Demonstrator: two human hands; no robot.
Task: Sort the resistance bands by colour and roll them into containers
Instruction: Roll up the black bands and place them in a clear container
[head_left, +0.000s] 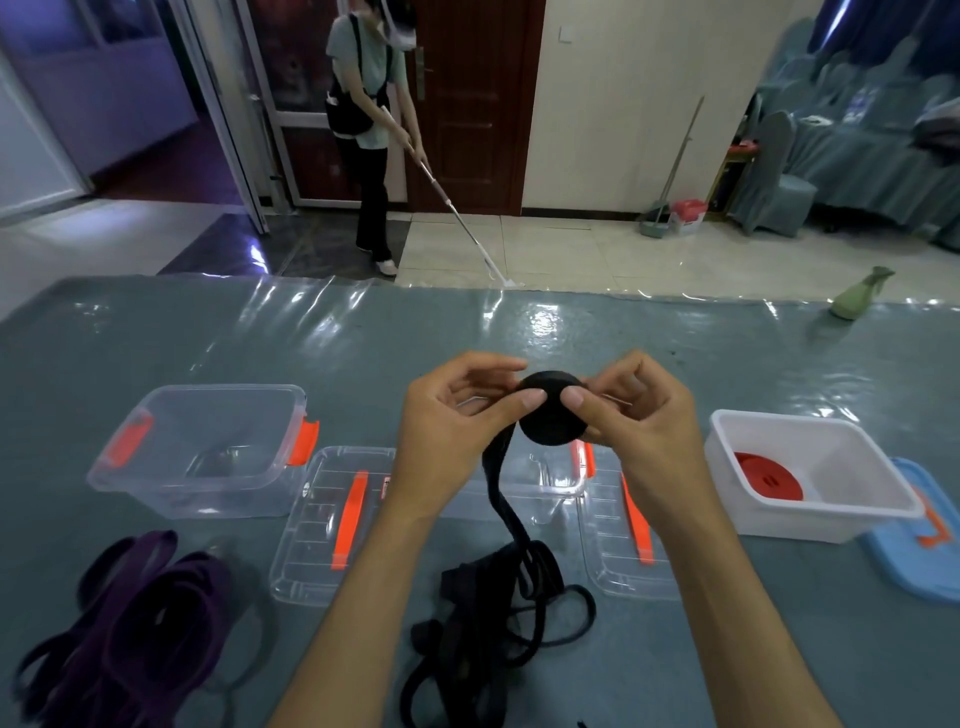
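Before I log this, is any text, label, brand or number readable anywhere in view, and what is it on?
No text here can be read.
Small red and white sticker on the clear lid, at its right edge by the left hand: too small and blurred to read.
Black roll, purple bands, red roll in the white tub: no print visible.

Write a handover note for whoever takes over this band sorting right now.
Left hand and right hand both pinch the black roll above the table; its unrolled tail hangs down to the loose black bands.
Done: red roll lies in the white tub.
Left: finish the black roll and put it in a clear container; the purple bands lie unrolled at the left.
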